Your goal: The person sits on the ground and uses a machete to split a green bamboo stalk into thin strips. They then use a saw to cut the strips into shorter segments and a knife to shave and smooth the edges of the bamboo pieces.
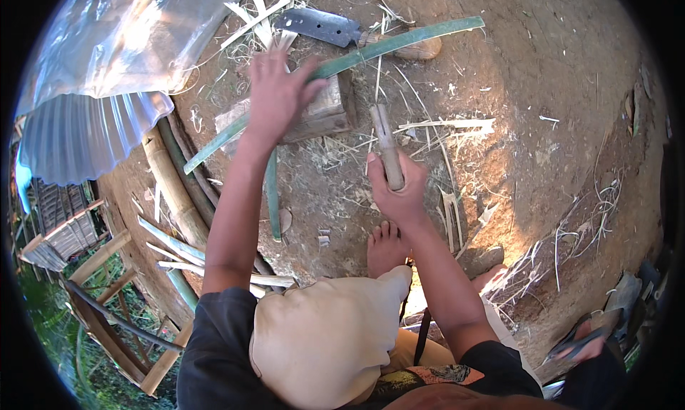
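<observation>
My left hand [277, 96] is spread over a long green bamboo strip [410, 39], palm down and slightly blurred. Its fingers are apart, and I cannot tell whether they touch the strip. Beneath the hand, the strip crosses a squared wooden block [325, 114] on the ground. My right hand [401, 189] is wrapped round a short, pale brown wooden handle [389, 157], which points away from me. The handle's far end is greyish, and no blade can be made out. Beyond the block lies a broad dark blade [317, 26] with a wooden handle [414, 47], partly under the strip.
Pale shavings and thin split strips [457, 124] litter the earth floor. A second green strip [272, 196] lies below the block. At left are a bamboo pole [175, 189], a clear corrugated sheet [93, 135] and plastic sheeting [143, 39]. My bare foot [387, 249] is close below my right hand.
</observation>
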`<state>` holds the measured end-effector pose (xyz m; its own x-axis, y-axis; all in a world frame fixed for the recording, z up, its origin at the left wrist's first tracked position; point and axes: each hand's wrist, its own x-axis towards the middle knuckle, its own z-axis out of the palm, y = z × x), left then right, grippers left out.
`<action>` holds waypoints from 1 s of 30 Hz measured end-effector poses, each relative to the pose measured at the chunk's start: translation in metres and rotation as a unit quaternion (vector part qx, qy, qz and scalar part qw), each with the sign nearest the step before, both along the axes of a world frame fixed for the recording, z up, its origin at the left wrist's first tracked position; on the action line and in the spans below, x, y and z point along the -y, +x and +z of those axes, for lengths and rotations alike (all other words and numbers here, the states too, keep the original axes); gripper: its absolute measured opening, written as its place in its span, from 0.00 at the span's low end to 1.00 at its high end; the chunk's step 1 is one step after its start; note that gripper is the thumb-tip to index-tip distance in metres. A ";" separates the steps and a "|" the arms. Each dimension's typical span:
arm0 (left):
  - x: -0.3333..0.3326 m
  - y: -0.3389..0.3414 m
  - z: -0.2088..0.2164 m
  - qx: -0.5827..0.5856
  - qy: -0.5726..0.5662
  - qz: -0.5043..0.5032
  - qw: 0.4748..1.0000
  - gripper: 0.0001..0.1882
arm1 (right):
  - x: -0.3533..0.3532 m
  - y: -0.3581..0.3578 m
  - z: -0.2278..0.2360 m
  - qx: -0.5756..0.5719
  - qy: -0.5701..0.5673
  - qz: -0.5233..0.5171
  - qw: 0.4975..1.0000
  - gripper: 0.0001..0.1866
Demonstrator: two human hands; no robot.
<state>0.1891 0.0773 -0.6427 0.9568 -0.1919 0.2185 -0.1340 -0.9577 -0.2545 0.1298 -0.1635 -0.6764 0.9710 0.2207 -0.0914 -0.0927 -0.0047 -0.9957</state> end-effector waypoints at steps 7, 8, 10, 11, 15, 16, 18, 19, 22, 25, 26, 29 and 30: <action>0.000 -0.011 -0.030 0.007 -0.067 -0.002 0.998 0.16 | 0.013 0.000 0.008 0.013 -0.033 0.034 0.999 0.13; -0.001 -0.016 -0.030 0.015 -0.053 -0.002 0.998 0.16 | 0.015 -0.003 0.009 0.020 -0.038 0.034 0.998 0.13; -0.002 -0.024 -0.031 0.004 -0.057 0.014 0.998 0.16 | 0.016 -0.007 0.012 0.033 -0.048 0.036 0.998 0.13; 0.000 -0.028 -0.028 -0.001 -0.061 0.021 0.998 0.16 | 0.015 -0.012 0.010 0.027 -0.049 0.030 0.998 0.13; -0.020 -0.029 -0.019 -0.026 -0.028 -0.001 0.999 0.17 | 0.001 -0.025 0.006 0.007 -0.037 0.003 0.999 0.13; -0.033 -0.033 -0.020 -0.033 -0.016 -0.007 0.999 0.18 | -0.004 -0.027 0.007 0.004 -0.030 -0.006 1.000 0.13; -0.064 -0.036 -0.017 -0.048 0.009 -0.024 0.999 0.19 | -0.008 -0.031 0.001 0.029 -0.042 -0.013 0.999 0.12; -0.080 -0.036 -0.014 -0.069 -0.030 -0.003 0.997 0.23 | -0.010 -0.033 -0.001 0.042 -0.048 -0.017 0.998 0.12; -0.081 -0.024 0.021 -0.158 0.154 0.093 0.971 0.24 | -0.011 -0.035 0.000 0.028 -0.072 -0.017 0.997 0.12; -0.063 -0.019 0.034 -0.172 0.208 0.147 0.951 0.29 | -0.015 -0.034 0.003 0.046 -0.048 -0.018 0.998 0.11; -0.055 -0.013 0.033 -0.170 0.202 0.147 0.953 0.30 | -0.017 -0.032 0.006 0.044 -0.058 -0.019 0.997 0.11; -0.050 0.009 0.009 -0.186 -0.166 0.024 0.968 0.27 | -0.010 -0.033 0.019 0.010 -0.095 0.010 0.995 0.10; -0.042 0.017 0.003 -0.278 -0.258 0.135 0.915 0.25 | -0.008 -0.037 0.025 0.000 -0.088 0.011 0.996 0.10</action>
